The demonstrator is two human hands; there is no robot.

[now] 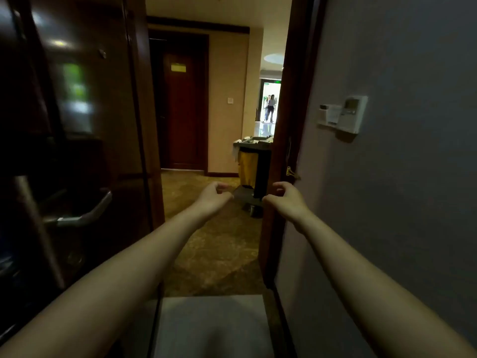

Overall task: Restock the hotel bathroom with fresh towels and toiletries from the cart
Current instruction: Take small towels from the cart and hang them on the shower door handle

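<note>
I stand in a room's doorway and look out into a carpeted corridor. The housekeeping cart [254, 161] stands outside to the right, half hidden by the door frame; it has a yellow bag on its side and items on its grey top. Both my arms reach forward at waist height. My left hand [214, 196] and my right hand [285, 196] hang in the air with loosely curled fingers and hold nothing. Both hands are short of the cart.
The dark wooden door [77, 125] stands open on my left, its metal handle [82, 210] sticking out. The door frame [281, 151] and a grey wall with a thermostat panel [346, 115] are on my right. A closed door faces me across the corridor. A person stands far down the hall.
</note>
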